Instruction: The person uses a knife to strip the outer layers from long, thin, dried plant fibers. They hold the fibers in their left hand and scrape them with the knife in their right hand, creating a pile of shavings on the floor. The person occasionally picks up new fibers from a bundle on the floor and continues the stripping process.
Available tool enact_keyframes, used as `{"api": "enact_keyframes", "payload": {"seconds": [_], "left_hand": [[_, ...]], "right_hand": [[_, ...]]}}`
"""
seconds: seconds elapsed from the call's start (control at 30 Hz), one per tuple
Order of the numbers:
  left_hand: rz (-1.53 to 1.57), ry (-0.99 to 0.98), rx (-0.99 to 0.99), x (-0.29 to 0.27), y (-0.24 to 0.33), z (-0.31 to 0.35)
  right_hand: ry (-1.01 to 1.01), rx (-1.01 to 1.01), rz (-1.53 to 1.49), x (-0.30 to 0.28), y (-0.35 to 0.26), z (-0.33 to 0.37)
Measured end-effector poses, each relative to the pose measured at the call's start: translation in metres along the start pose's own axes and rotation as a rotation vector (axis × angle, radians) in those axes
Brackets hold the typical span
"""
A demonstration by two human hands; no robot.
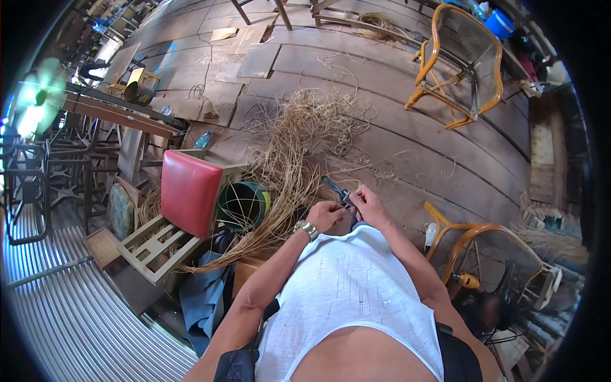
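Note:
My left hand (326, 215), with a metal-banded watch (307, 229) at its wrist, is closed in a pinch in front of my white shirt. What its fingertips hold is too small to make out. Close by on the right, my right hand (369, 205) is closed around a dark narrow tool (342, 195) with a blue-green end pointing away from me. Its exact kind does not show. Long tan cane strands (286, 172) spread left of my hands, passing beside a dark green bucket (244, 205).
A chair with a red cushion (191, 191) lies tipped at left. Rattan chair frames stand far right (439, 57) and near right (455, 229), by a yellow power tool (470, 281). Tangled strands (318, 121) cover the floor ahead. A fan (41, 97) is at far left.

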State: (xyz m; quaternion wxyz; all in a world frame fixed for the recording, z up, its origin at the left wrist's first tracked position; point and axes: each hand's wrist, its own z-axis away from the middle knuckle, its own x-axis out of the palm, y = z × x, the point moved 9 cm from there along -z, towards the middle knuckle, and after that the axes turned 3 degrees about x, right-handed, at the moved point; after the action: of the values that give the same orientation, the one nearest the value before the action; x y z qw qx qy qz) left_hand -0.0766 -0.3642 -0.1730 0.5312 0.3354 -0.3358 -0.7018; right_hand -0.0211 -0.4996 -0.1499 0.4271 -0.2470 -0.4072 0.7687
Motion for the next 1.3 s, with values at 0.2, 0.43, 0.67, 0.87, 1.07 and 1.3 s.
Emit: {"api": "enact_keyframes", "payload": {"seconds": [0.2,0.43,0.67,0.87,1.07,1.3], "left_hand": [[0.091,0.039,0.045,0.002,0.002,0.017],[-0.218,0.162,0.033,-0.005,0.003,0.010],[-0.350,0.375,0.240,-0.036,0.030,0.043],[-0.255,0.282,0.037,-0.099,0.005,0.194],[-0.442,0.169,-0.276,-0.158,-0.152,0.274],[-0.263,0.188,0.107,-0.095,-0.010,0.065]], "right_hand": [[0.102,0.167,-0.139,0.000,0.033,-0.006],[0.166,0.107,0.179,0.011,0.019,-0.010],[0.147,0.288,0.028,0.003,0.022,-0.039],[0.435,0.248,-0.089,-0.157,-0.001,-0.062],[0.406,0.165,0.154,-0.181,-0.027,-0.055],[0.298,0.129,0.152,-0.047,-0.021,-0.051]]}}
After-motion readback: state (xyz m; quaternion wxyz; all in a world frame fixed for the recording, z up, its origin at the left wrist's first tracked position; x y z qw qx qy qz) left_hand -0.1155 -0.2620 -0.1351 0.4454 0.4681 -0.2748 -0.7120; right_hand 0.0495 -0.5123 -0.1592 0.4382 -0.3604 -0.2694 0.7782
